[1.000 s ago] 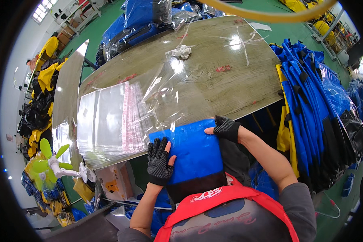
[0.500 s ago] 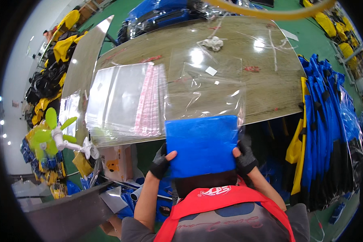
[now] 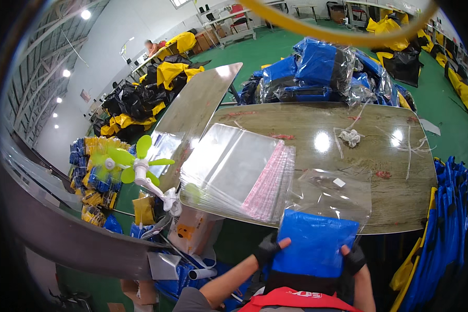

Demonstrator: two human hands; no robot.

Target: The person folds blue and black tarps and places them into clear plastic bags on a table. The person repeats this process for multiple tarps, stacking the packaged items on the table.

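Note:
A folded blue fabric piece [image 3: 317, 242] with a black lower part is held upright at the table's near edge. Around its upper part lies a clear plastic bag [image 3: 348, 195], whose loose end stretches forward over the tabletop. My left hand [image 3: 269, 248], in a dark fingerless glove, grips the piece's left edge with the thumb on the front. On the opposite edge my right hand [image 3: 352, 256], gloved alike, holds it the same way. The fingers behind the piece are hidden. Left of the bag lies a fanned stack of clear plastic bags [image 3: 234, 171] with pink-marked strips.
A wood-grain table [image 3: 296, 117] carries a crumpled white wad [image 3: 350, 137] and string scraps. A green fan [image 3: 140, 164] is clamped at the left edge. Blue bags [image 3: 444, 208] hang or stand at right; wrapped blue bundles [image 3: 317, 67] lie beyond. A person [image 3: 152, 48] sits far off.
My view has swung up and to the left, so more of the room shows. Both hands still hold the blue piece, which now appears lower and further right in the picture.

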